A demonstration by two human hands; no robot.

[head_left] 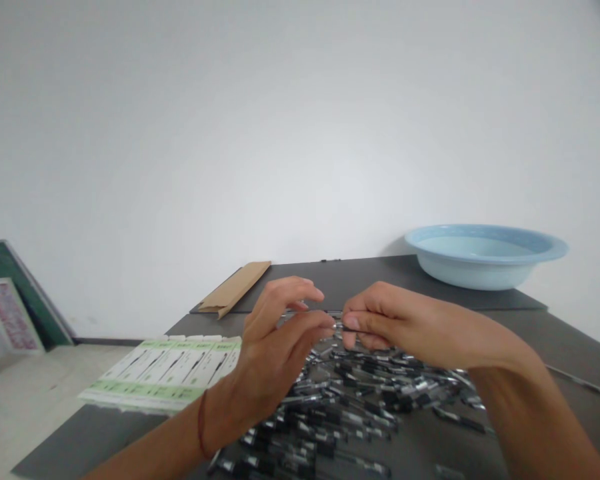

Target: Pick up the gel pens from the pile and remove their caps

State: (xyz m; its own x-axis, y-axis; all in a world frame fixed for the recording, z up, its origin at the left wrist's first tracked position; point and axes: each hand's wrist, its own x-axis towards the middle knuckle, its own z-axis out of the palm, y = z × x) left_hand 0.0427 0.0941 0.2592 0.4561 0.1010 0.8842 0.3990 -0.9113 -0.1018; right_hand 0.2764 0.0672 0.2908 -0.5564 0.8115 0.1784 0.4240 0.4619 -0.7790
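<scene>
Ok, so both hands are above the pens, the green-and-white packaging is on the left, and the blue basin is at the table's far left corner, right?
Wrong corner: the head view shows the blue basin at the far right of the table. The left hand and right hand are above the pens, with the packaging on the left.

A dark grey table [570,333] is bearing scattered pens [360,387] at its near middle; green-and-white packets [165,373] are lying left, a brown envelope [237,287] far left, a blue basin [475,272] far right.
</scene>
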